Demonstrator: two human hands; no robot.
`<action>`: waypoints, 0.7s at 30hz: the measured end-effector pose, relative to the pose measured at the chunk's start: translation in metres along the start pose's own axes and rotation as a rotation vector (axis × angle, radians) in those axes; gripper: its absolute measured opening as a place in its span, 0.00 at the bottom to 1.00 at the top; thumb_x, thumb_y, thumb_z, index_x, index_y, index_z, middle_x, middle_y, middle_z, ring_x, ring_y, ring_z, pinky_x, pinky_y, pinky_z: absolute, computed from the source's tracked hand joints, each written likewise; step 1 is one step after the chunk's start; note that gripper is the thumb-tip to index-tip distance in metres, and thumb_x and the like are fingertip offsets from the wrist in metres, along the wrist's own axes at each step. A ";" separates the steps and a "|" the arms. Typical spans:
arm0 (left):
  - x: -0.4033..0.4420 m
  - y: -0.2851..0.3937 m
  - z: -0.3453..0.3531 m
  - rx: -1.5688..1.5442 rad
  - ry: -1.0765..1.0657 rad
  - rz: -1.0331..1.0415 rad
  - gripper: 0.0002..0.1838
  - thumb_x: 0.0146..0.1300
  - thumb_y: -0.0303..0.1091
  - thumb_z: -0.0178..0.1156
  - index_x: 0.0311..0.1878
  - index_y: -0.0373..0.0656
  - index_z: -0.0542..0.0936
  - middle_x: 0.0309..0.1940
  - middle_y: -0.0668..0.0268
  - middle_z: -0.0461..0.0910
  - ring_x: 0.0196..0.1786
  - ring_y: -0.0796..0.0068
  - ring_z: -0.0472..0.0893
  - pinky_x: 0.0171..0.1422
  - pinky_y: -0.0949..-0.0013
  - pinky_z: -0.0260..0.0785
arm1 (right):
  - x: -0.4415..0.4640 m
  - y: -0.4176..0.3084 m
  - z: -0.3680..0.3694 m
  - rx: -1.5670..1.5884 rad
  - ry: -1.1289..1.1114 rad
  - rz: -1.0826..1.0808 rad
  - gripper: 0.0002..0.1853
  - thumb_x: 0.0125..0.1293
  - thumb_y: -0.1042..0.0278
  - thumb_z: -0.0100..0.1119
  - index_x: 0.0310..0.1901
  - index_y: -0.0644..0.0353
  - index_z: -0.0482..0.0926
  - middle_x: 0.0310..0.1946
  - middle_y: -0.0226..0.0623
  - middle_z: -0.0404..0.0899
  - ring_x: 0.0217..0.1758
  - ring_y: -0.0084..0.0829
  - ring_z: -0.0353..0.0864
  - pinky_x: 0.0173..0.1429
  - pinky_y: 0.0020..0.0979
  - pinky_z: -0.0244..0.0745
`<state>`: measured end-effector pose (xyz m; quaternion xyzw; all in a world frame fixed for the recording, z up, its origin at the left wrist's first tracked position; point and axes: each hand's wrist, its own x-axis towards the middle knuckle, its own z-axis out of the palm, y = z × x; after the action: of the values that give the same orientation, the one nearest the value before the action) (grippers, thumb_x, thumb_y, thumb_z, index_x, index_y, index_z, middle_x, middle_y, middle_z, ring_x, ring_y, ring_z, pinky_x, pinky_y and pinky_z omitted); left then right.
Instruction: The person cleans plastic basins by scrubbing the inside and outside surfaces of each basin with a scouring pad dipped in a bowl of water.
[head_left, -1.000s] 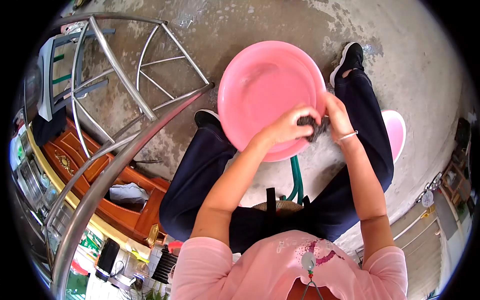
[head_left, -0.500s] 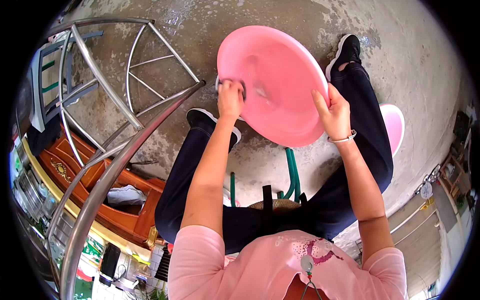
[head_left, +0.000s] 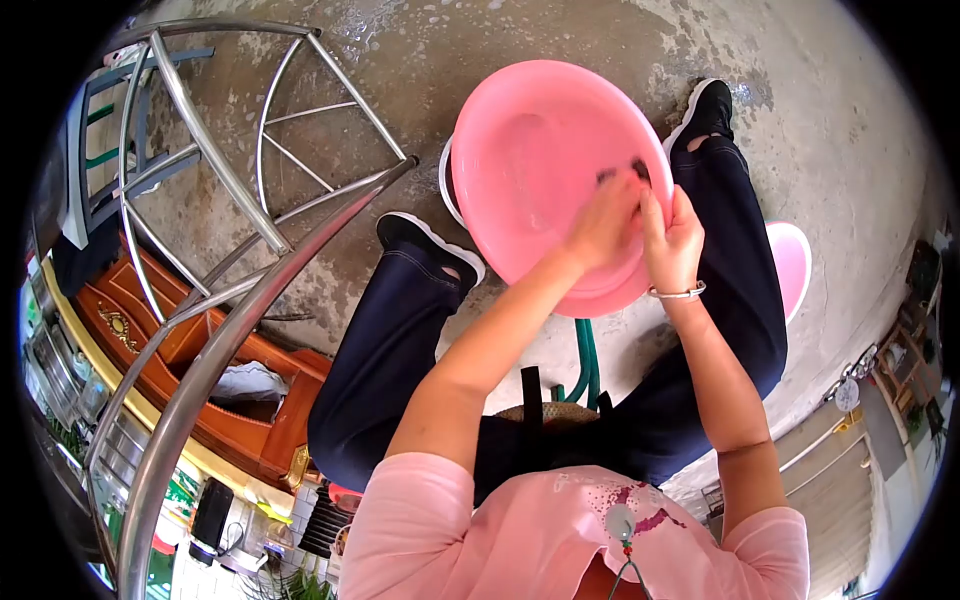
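Note:
A large pink basin is tilted between my knees with its inside towards me. My right hand, with a bracelet at the wrist, grips the basin's right rim, thumb on the inner side. My left hand reaches across into the basin, pressed to the inner wall close to my right hand. Its fingers are closed over a small dark scrubbing pad, mostly hidden and blurred. Behind the basin's left side shows the white rim of another round vessel.
A metal tube frame stands at the left, beside an orange-brown wooden cabinet piece. Green stool legs show below the basin. Another pink rounded object is beyond my right leg. The concrete floor has wet patches.
My left hand has swept with the dark pad from the basin's left wall across to its right side. The basin has turned slightly and shifted a little right in view.

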<state>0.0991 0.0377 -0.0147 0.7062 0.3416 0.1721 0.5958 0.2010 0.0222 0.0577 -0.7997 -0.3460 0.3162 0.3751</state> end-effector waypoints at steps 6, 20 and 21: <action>0.080 -0.080 -0.052 0.504 0.212 -0.077 0.15 0.62 0.30 0.56 0.52 0.42 0.74 0.53 0.55 0.73 0.54 0.52 0.73 0.55 0.52 0.69 | -0.002 0.006 -0.004 -0.211 0.022 -0.067 0.13 0.66 0.67 0.59 0.29 0.65 0.70 0.19 0.51 0.68 0.20 0.46 0.68 0.28 0.36 0.68; -0.046 -0.044 0.037 -0.304 -0.147 -0.311 0.14 0.64 0.33 0.55 0.51 0.41 0.71 0.47 0.55 0.75 0.50 0.60 0.76 0.53 0.58 0.69 | -0.004 -0.005 0.002 -0.161 0.057 -0.104 0.16 0.67 0.66 0.59 0.26 0.64 0.66 0.19 0.47 0.63 0.20 0.37 0.59 0.27 0.35 0.63; -0.028 -0.008 0.024 -0.569 -0.068 -0.369 0.14 0.67 0.35 0.54 0.53 0.42 0.69 0.46 0.58 0.74 0.49 0.66 0.74 0.54 0.62 0.67 | -0.004 -0.002 0.003 -0.158 0.062 -0.088 0.15 0.67 0.65 0.58 0.27 0.65 0.68 0.20 0.49 0.67 0.21 0.42 0.65 0.28 0.37 0.65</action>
<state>0.0926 0.0014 -0.0238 0.4434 0.3817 0.1261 0.8011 0.1957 0.0208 0.0589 -0.8203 -0.3931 0.2460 0.3349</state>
